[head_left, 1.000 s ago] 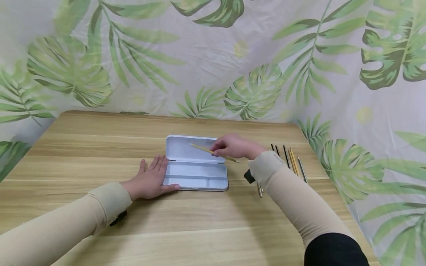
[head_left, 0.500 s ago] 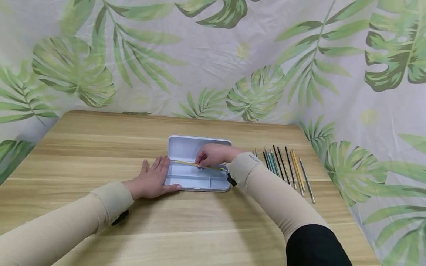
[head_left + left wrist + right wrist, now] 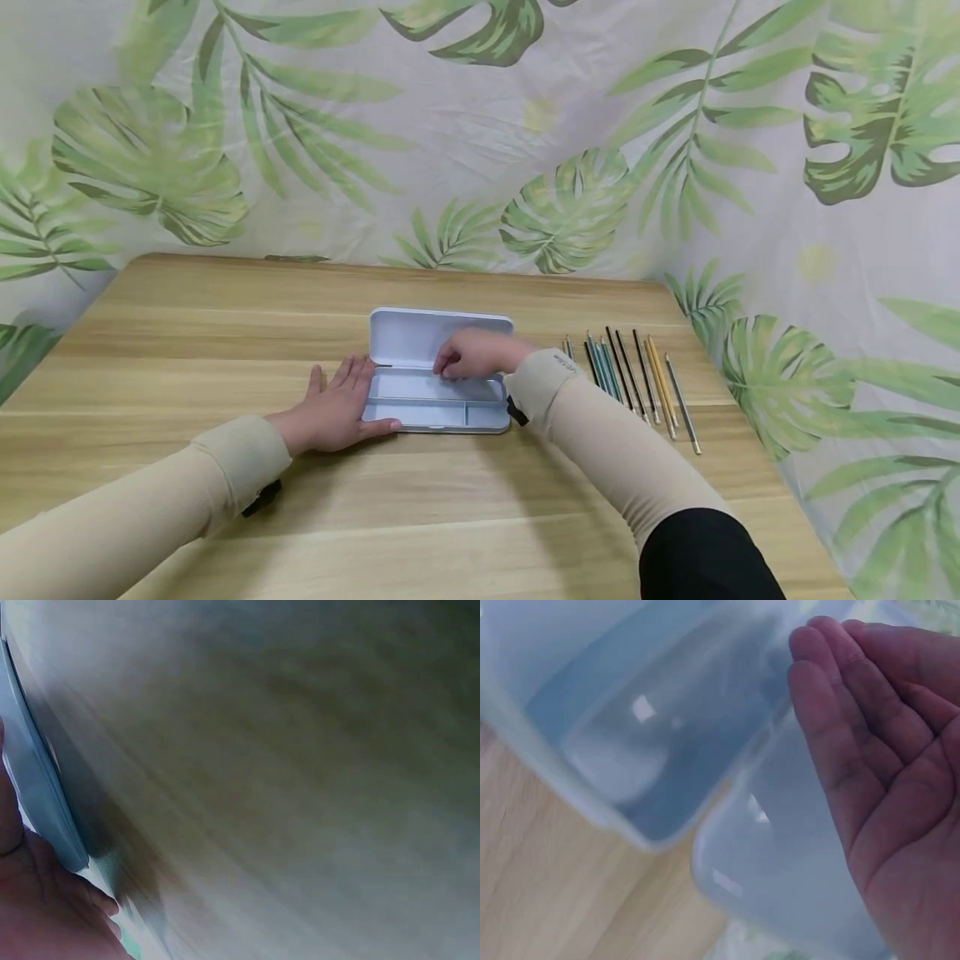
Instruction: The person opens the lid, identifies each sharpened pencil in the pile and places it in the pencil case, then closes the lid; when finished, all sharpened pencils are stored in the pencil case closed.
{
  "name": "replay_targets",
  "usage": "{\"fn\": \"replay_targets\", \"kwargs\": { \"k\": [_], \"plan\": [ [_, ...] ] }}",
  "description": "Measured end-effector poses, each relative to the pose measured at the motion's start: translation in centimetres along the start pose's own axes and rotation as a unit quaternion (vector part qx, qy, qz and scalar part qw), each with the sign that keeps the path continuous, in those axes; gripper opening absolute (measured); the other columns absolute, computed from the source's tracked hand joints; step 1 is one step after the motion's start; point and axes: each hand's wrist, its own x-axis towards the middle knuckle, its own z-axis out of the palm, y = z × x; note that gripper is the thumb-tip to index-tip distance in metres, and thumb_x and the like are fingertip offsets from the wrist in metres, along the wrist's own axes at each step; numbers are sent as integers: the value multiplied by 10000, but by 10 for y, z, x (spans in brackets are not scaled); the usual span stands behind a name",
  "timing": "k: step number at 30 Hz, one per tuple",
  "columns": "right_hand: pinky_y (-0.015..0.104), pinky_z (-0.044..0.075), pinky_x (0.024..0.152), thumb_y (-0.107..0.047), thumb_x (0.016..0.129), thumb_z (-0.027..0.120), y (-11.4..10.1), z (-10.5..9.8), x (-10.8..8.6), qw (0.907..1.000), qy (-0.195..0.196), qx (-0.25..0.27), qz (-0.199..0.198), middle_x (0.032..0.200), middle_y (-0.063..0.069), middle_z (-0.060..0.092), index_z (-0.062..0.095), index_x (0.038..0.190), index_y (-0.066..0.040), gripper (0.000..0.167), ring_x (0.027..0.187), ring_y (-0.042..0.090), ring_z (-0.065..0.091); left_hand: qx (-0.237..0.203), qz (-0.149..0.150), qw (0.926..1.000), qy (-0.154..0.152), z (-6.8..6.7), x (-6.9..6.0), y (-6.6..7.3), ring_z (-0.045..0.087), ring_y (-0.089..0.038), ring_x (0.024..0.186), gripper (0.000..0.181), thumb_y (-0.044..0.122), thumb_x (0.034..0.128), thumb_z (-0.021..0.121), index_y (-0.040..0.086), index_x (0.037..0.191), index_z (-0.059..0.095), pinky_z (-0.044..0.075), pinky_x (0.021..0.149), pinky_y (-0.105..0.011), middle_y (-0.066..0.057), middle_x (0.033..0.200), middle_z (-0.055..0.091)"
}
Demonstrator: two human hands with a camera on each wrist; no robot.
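A pale blue pencil case (image 3: 412,414) lies on the table with its lid raised at the back. Its base is divided into a long rear compartment and two front ones. My left hand (image 3: 337,408) rests spread on the tabletop at the case's left side, thumb along its front edge. Over the rear compartment hovers my right hand (image 3: 472,354), fingers bent and loosely together. In the right wrist view, no pencil shows at the fingertips (image 3: 810,675). The right hand and sleeve cover part of the case. A yellow pencil lies nowhere visible inside it.
Several pencils, black, teal, yellow and grey, lie side by side to the right of the case, including a grey pencil (image 3: 681,402) at the outer end. The wooden table (image 3: 360,533) ends at a leaf-patterned cloth (image 3: 450,125) behind and to the right.
My right hand brought a yellow pencil left and down into the case area, turning it lengthwise; now the pencil is out of sight. My left hand has stayed beside the case.
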Motion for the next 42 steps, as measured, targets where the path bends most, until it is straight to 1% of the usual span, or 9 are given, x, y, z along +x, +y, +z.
{"fn": "replay_targets", "kwargs": {
  "k": [4, 8, 15, 23, 27, 29, 34, 37, 42],
  "plan": [
    [259, 555, 849, -64, 1041, 584, 13, -15, -20, 9962, 346, 800, 81, 1111, 105, 751, 711, 1229, 29, 245, 983, 167, 705, 39, 50, 9999, 82, 1, -1, -2, 56, -535, 1519, 1162, 698, 946, 582, -171, 1565, 121, -51, 1115, -769, -387, 1629, 112],
    [367, 549, 943, -41, 1040, 563, 37, -37, -57, 9761, 787, 2026, 2, 1174, 204, 706, 649, 1238, 103, 260, 1067, 250, 679, 92, 82, 9999, 107, 0, 0, 0, 55, -525, 1524, 1162, 703, 948, 572, -164, 1570, 110, -43, 1127, -756, -382, 1634, 106],
    [426, 516, 1009, -57, 1056, 561, 104, -47, -137, 9226, 1934, 3293, 536, 1244, 238, 657, 506, 1341, 184, 377, 1075, 218, 670, 137, 75, 9998, 111, -2, -1, 4, 65, -518, 1526, 1152, 685, 951, 586, -170, 1566, 121, -30, 1133, -751, -383, 1632, 111],
    [249, 559, 871, -82, 1086, 518, 199, 4, -215, 8409, 2830, 4277, 1729, 1030, -27, 697, 345, 1450, 204, 494, 929, 57, 679, 213, 33, 9997, 61, -3, -2, 8, 75, -517, 1526, 1123, 670, 954, 595, -165, 1565, 160, -2, 1139, -750, -381, 1631, 130],
    [221, 563, 813, -67, 1085, 511, 222, 27, -237, 8100, 2934, 4606, 2137, 993, -43, 701, 300, 1469, 226, 527, 882, 45, 679, 182, 4, 9998, 69, -1, -3, 6, 73, -521, 1525, 1132, 668, 947, 605, -169, 1564, 156, -5, 1140, -748, -383, 1630, 125],
    [206, 559, 770, -75, 1086, 501, 228, 36, -246, 8033, 2973, 4648, 2240, 958, -64, 701, 327, 1447, 232, 505, 845, 32, 671, 151, 0, 9999, 79, -1, -3, 5, 68, -522, 1524, 1136, 667, 945, 608, -169, 1565, 152, -8, 1140, -747, -381, 1632, 120],
    [182, 553, 724, -64, 1084, 479, 238, 49, -265, 7618, 3073, 5172, 2402, 845, -82, 689, 581, 1178, 92, 208, 757, 20, 663, 149, 2, 9998, 100, 0, -3, 5, 71, -522, 1524, 1126, 663, 948, 610, -160, 1569, 156, 6, 1142, -746, -376, 1634, 132],
    [168, 547, 728, -77, 1084, 488, 241, 52, -269, 7548, 3064, 5209, 2549, 832, -87, 681, 579, 1190, 41, 183, 745, 9, 658, 186, -22, 9998, 90, -1, -5, 6, 77, -522, 1524, 1123, 670, 950, 602, -155, 1570, 161, 17, 1142, -748, -375, 1633, 139],
    [173, 539, 741, -136, 1076, 539, 241, 48, -263, 7996, 2940, 4408, 2827, 859, -111, 665, 430, 1359, 228, 474, 770, -6, 635, 172, -80, 9998, 93, -1, -6, 5, 73, -524, 1523, 1130, 681, 950, 592, -153, 1573, 152, 11, 1141, -750, -373, 1634, 135]
  ]
}}
